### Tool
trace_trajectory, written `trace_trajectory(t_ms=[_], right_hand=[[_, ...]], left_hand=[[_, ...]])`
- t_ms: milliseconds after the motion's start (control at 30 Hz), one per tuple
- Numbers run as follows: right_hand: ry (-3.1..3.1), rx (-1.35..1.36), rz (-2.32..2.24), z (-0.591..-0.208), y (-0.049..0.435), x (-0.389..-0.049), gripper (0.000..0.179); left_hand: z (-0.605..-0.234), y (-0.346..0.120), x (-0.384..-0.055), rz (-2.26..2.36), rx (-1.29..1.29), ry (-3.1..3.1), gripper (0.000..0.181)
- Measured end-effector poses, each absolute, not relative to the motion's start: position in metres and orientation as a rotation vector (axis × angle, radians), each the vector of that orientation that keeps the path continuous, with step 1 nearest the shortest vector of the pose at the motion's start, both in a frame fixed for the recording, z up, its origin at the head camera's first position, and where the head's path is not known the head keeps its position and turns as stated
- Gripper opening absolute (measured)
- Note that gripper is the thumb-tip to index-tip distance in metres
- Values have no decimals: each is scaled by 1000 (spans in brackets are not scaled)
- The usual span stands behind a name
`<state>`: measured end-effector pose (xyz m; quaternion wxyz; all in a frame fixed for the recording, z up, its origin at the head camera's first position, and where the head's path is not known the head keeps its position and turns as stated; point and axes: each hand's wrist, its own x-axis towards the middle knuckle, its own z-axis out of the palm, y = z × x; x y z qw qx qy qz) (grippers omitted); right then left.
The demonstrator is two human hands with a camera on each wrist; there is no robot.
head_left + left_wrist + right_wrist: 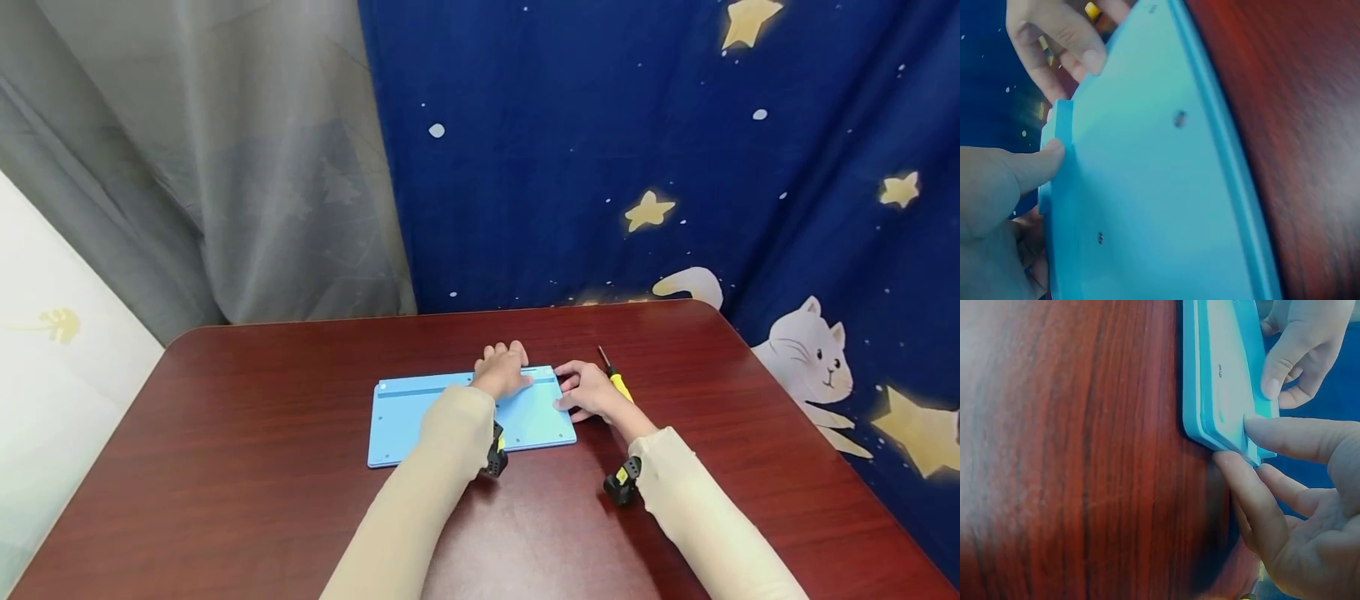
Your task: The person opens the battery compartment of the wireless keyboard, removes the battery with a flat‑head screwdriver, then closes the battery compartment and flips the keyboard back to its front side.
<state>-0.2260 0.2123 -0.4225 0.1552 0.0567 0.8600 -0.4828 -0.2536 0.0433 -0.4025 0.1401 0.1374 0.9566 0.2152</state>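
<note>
A light-blue keyboard (405, 425), its underside up, lies on the table; small dark screws or screw holes dot it and a raised bar runs along its far edge. My left hand (501, 371) grips that far edge right of the middle, its thumb (1041, 164) on the raised bar and the other fingers beyond the edge. At the right end, my right hand (592, 392) pinches the keyboard near the far corner. In the right wrist view its thumb (1291, 436) lies on top, and a finger touches the corner's side. Keys are hidden.
A screwdriver (618, 383) with a yellow and black handle lies just right of my right hand, partly behind it. The dark red wooden table (247, 467) extends all around the keyboard. Behind its far edge hang a grey curtain (285, 167) and a blue starry curtain (540, 167).
</note>
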Motion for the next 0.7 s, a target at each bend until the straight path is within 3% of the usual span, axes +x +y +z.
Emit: trace_trajectory(t_ms=[433, 700], right_hand=[[2458, 160, -1413, -425, 217, -226, 55], [2457, 178, -1410, -423, 214, -226, 55]], left_hand=[[-408, 38, -254, 455, 683, 2927, 19], [-402, 33, -257, 605, 743, 2884, 15]])
